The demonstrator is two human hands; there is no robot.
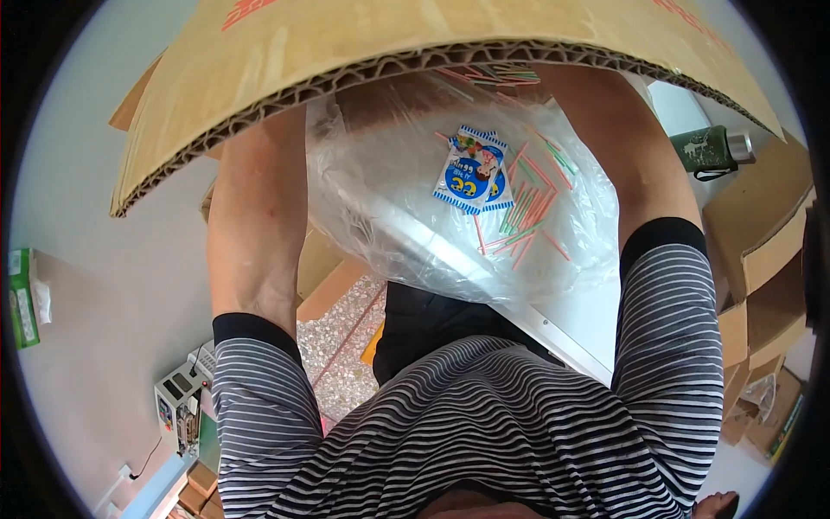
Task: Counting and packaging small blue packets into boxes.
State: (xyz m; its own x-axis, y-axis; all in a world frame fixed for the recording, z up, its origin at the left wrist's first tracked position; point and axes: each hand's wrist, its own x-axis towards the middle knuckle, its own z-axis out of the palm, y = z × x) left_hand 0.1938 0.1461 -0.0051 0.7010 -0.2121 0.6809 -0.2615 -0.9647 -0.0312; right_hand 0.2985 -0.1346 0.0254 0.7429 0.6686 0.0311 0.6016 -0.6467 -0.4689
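A large cardboard flap or box side point(415, 26) crosses the top of the view, close to me. Both of my forearms reach up behind it, so my left hand and my right hand are hidden. Between the arms lies a clear plastic bag point(372, 199). Small blue-and-white packets point(471, 173) show there, overlapping each other. Around them, thin pink and green sticks point(529, 208), perhaps straws, are scattered. Another bunch of these sticks point(497, 76) sits just under the cardboard's edge. What either hand touches cannot be seen.
Beneath the bag is a white tabletop point(588, 342). A dark green bottle point(705, 151) with a metal cap lies beyond my right arm, near open cardboard boxes point(761, 225). To the lower left stands a grey machine point(181, 394). A green tissue pack point(24, 298) is farther left.
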